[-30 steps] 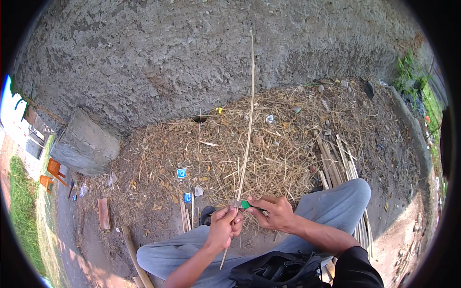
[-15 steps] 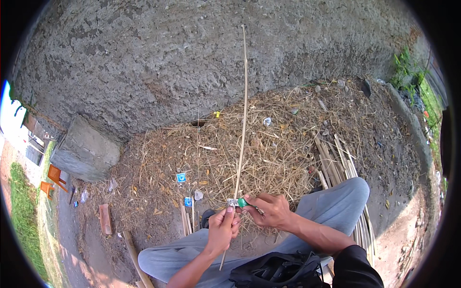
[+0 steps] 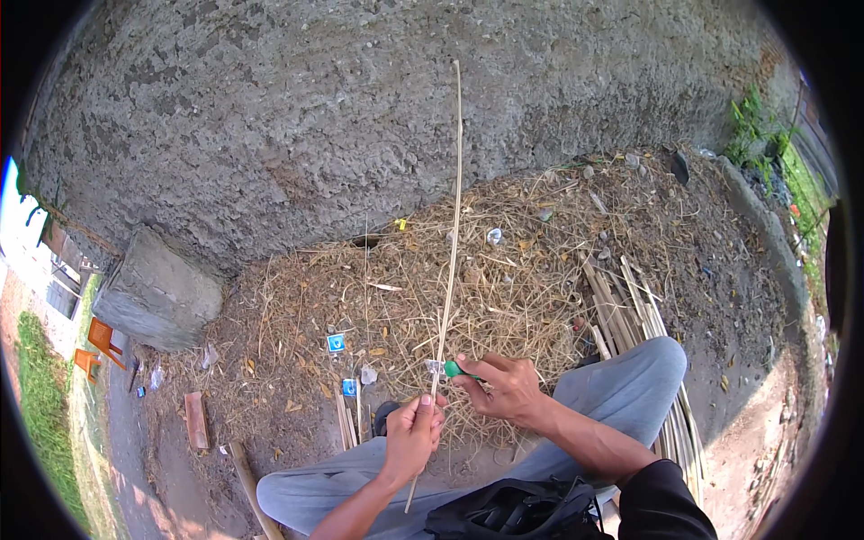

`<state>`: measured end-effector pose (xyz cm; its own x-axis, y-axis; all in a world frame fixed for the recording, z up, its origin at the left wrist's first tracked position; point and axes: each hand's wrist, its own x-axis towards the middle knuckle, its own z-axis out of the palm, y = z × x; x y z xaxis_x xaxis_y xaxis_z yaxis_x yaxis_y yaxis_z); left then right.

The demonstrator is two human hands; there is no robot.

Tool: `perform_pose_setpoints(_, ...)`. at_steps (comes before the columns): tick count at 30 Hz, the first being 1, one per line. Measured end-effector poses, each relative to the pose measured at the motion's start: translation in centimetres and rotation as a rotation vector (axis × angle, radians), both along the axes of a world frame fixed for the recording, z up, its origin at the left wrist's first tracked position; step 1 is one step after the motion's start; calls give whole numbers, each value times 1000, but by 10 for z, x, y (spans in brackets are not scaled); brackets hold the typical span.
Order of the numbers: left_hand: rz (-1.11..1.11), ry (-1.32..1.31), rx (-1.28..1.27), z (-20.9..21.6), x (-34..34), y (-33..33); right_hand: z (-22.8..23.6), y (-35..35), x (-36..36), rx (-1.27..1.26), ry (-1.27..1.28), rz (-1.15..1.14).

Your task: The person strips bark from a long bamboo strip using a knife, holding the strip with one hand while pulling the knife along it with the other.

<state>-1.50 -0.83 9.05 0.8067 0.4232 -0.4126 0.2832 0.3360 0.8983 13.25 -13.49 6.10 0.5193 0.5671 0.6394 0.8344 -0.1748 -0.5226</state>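
A long thin bamboo stick [image 3: 452,216] stands nearly upright in front of me, reaching up against the rough grey wall [image 3: 360,117]. My left hand [image 3: 412,436] grips the stick near its lower end. My right hand [image 3: 504,387] holds a small green-handled knife [image 3: 450,368], its short blade touching the stick just above my left hand. Both hands are over my knees, in grey trousers [image 3: 621,396].
Dry straw and shavings [image 3: 504,279] cover the ground below the wall. A bundle of split bamboo strips [image 3: 630,315] lies at my right, a few short ones [image 3: 346,418] at my left. A concrete block [image 3: 157,292] stands at left. A black bag [image 3: 522,513] rests on my lap.
The stick's top has swung slightly left, standing more upright. Both hands stay on the stick and knife, shifted a little lower along it.
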Motion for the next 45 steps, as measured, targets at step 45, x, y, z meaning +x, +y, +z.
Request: perform_pose_setpoints(45, -375, 246, 727, 27, -109, -7, -20, -33, 112, 44, 264, -466)
